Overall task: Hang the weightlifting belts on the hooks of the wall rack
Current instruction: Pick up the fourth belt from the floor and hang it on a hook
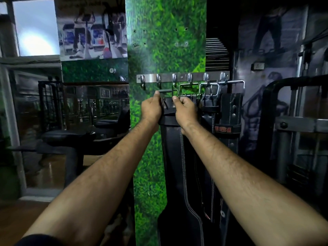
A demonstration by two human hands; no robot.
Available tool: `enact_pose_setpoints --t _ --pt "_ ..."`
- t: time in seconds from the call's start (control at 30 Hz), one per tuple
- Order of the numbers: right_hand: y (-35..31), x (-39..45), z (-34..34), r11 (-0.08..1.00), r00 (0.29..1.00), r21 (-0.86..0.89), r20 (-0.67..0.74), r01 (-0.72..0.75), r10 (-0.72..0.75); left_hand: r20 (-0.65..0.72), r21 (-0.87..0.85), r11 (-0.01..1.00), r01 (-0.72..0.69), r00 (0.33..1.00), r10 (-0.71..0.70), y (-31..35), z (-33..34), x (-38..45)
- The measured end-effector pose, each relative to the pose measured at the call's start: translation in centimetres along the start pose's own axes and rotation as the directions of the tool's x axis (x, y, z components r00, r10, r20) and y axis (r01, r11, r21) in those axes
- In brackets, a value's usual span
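Note:
A steel wall rack (pixel 182 77) with several hooks is fixed across a green grass-patterned pillar. A long black leather belt (pixel 174 166) with white stitching hangs down from my hands. My left hand (pixel 151 108) grips its buckle end just below the rack, thumb pressed on the dark buckle bar (pixel 166 90). My right hand (pixel 186 110) grips the same belt beside the buckle, under the third hook (pixel 174 78). Whether the buckle rests on a hook I cannot tell. To the right, other black belts (pixel 229 110) hang by their metal buckles, one with red lettering.
Two hooks at the rack's left end (pixel 142 79) are bare. A black padded gym bench (pixel 71 135) stands at the left below a mirror. A weight machine frame (pixel 291 125) stands close on the right. Wooden floor lies at the lower left.

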State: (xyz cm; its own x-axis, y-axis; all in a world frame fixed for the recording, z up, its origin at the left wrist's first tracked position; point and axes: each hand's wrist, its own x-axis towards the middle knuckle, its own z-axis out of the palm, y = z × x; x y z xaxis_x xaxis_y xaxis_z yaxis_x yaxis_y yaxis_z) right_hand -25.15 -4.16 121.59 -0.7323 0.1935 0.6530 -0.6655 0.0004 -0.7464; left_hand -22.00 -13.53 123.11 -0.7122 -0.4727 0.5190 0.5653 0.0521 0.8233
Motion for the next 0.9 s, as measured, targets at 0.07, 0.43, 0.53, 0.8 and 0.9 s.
enact_pose_setpoints --t 0.07,0.43,0.53,0.8,0.9 --pt "0.1 1.5 0.9 1.000 1.000 -0.023 -0.006 0.021 -0.021 -0.036 0.026 0.998 -0.055 0.998 0.056 0.1 0.5 1.5" --pt "2.0 5.1 6.1 0.984 0.999 -0.176 -0.020 0.024 -0.028 -0.080 0.231 0.970 -0.076 0.992 0.097 -1.7 -1.0 8.4" --pt "4.3 2.7 5.7 0.982 0.997 -0.176 -0.031 0.065 -0.072 -0.013 0.056 0.989 -0.137 0.990 0.138 -4.6 -1.8 6.8" --pt "7.6 -3.9 5.6 0.973 0.989 -0.203 -0.081 0.107 -0.126 -0.116 0.045 0.979 -0.199 0.972 0.203 -8.9 -3.0 2.2" --pt "10.8 -6.7 5.1 0.977 0.996 -0.201 -0.041 0.066 -0.076 -0.115 0.146 0.980 -0.137 0.981 0.154 -11.9 -4.1 -0.1"
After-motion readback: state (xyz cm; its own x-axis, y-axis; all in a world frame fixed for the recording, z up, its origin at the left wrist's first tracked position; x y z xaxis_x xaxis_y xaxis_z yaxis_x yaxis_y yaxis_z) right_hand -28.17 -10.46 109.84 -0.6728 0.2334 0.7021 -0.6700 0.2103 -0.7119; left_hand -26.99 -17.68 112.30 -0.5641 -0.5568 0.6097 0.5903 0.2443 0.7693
